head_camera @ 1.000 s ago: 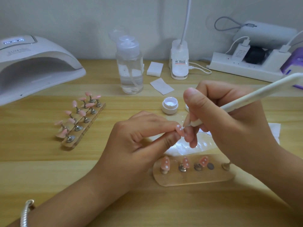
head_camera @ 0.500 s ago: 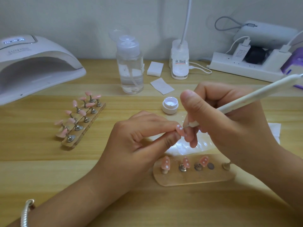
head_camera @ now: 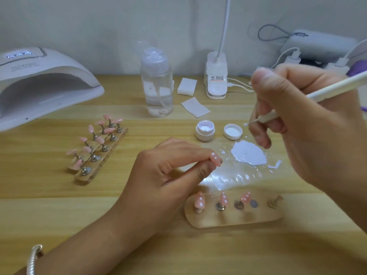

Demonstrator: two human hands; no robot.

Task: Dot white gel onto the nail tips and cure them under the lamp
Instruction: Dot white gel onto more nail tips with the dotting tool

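Low left hand [head_camera: 168, 172], higher right hand [head_camera: 301, 124]

clear pump bottle [head_camera: 156, 84], desk light [head_camera: 216, 76], white pad [head_camera: 187, 86]

Single head view here, looking forward and down, close over the surface [head_camera: 59, 205], which fills the lower two thirds; the wall [head_camera: 99, 20] runs across the top of the frame. Wide-angle.
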